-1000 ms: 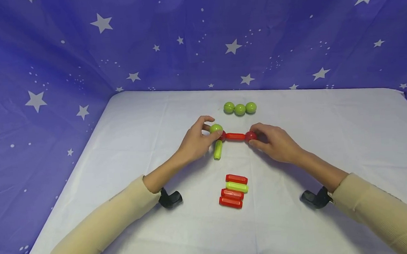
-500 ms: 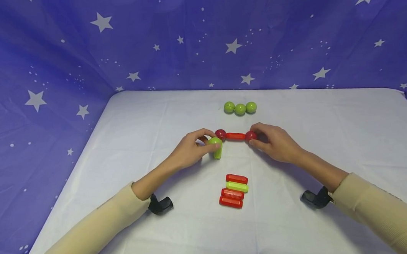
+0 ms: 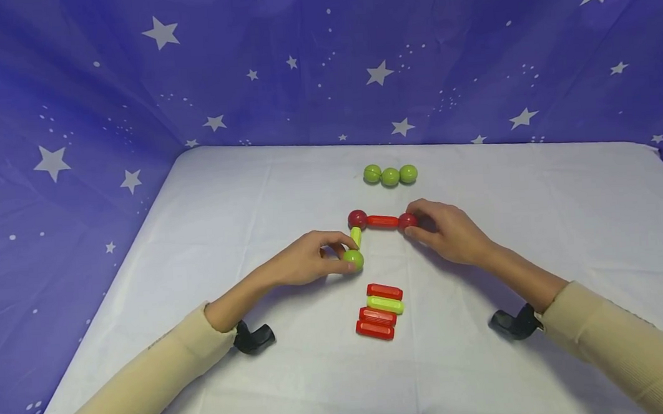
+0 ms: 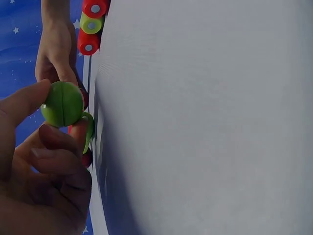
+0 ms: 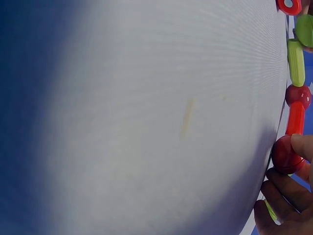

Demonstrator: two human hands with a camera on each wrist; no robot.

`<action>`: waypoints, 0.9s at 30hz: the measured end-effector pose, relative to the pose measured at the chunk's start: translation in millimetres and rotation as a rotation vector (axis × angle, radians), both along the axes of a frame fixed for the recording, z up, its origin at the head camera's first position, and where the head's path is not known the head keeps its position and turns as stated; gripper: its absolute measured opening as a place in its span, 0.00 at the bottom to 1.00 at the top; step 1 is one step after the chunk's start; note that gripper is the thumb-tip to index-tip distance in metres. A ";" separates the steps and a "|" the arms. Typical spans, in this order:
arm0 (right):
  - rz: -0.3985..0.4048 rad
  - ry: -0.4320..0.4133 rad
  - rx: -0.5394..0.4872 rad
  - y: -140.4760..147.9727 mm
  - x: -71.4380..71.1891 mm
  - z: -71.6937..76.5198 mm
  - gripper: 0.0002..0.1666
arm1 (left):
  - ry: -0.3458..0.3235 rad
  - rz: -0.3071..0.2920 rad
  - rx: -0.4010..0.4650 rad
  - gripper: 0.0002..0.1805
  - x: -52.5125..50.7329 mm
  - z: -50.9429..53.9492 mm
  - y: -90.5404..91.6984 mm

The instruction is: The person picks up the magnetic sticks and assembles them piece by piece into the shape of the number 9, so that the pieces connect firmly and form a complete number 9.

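Note:
My left hand [image 3: 311, 258] pinches a green ball [image 3: 353, 259] between thumb and fingers, at the near end of a yellow-green rod [image 3: 356, 237]. Whether ball and rod touch is hard to tell. The rod's far end meets a red ball [image 3: 357, 219]. From there a red rod [image 3: 383, 221] runs right to a second red ball [image 3: 407, 222], which my right hand [image 3: 451, 232] holds with thumb and fingers. In the left wrist view the pinched green ball [image 4: 63, 104] shows a seam. The right wrist view shows the held red ball [image 5: 286, 154] under the thumb.
Three green balls [image 3: 390, 176] sit in a row farther back on the white-covered table [image 3: 535, 221]. Nearer lie several loose rods, including a yellow-green rod [image 3: 386, 305] between red rods [image 3: 378, 317]. A blue star-patterned cloth [image 3: 312, 58] hangs behind the table.
My left hand has moved the green ball toward me, from beside the left red ball to the yellow-green rod's near end. The right hand stays on its red ball.

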State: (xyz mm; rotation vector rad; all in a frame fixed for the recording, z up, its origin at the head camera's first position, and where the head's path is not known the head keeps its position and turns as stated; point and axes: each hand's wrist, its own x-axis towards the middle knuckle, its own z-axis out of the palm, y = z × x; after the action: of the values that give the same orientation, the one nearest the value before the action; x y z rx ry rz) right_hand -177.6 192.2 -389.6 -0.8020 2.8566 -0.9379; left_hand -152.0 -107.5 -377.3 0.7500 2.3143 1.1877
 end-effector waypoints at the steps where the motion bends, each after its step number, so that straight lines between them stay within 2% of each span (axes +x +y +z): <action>1: -0.001 -0.001 0.003 0.0 0.0 0.2 0.16 | 0.003 -0.015 -0.005 0.18 -0.1 -0.2 0.1; 6: -0.007 -0.008 0.013 0.1 0.0 0.7 0.16 | 0.011 -0.056 -0.018 0.17 -0.4 -1.8 1.4; 12: -0.001 -0.002 0.007 0.5 0.2 0.5 0.17 | 0.016 -0.057 -0.045 0.20 -0.1 -1.6 3.5; 19: 0.004 0.003 0.000 0.3 0.2 0.4 0.16 | 0.005 -0.076 -0.115 0.26 -0.6 -0.7 6.8; 23: 0.002 0.005 0.003 0.4 0.3 0.5 0.16 | 0.027 -0.112 -0.162 0.28 0.1 1.4 9.8; 27: -0.001 -0.002 0.004 0.2 0.1 0.6 0.17 | 0.042 -0.116 -0.194 0.29 0.9 3.3 11.8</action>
State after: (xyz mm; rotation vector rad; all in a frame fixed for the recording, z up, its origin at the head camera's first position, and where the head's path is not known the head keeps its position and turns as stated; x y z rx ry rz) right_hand -177.5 192.3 -389.0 -0.7995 2.8568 -0.9321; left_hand -151.1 -95.7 -374.1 0.8312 2.3438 0.8902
